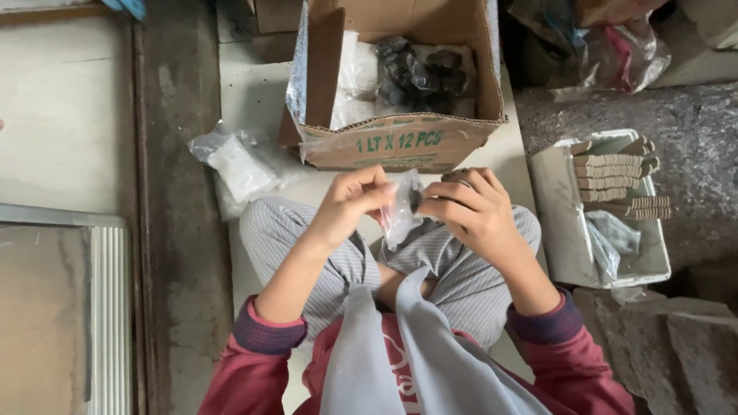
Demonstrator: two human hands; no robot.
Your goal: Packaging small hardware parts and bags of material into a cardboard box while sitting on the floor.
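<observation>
Two hands at lap level share one small clear bag (401, 211) with a dark piece inside. Left hand (350, 204): fingers pinched shut on the bag's edge. Right hand (473, 211): fingers curled closed on its other side. Carton (400, 142) ahead: dark pieces and white packets, seemingly unbagged. Filled bags (238, 165) lie left; tray (569, 223) right.

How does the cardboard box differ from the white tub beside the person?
The cardboard box is brown with flaps standing up; the white tub is a rigid, pale container with no flaps. The box holds clear bags of dark parts and white material; the tub holds a stack of tan ridged pieces and some clear plastic. The box sits ahead of the hands, the tub off to the right. Both are open-topped and rest on the floor.
</observation>
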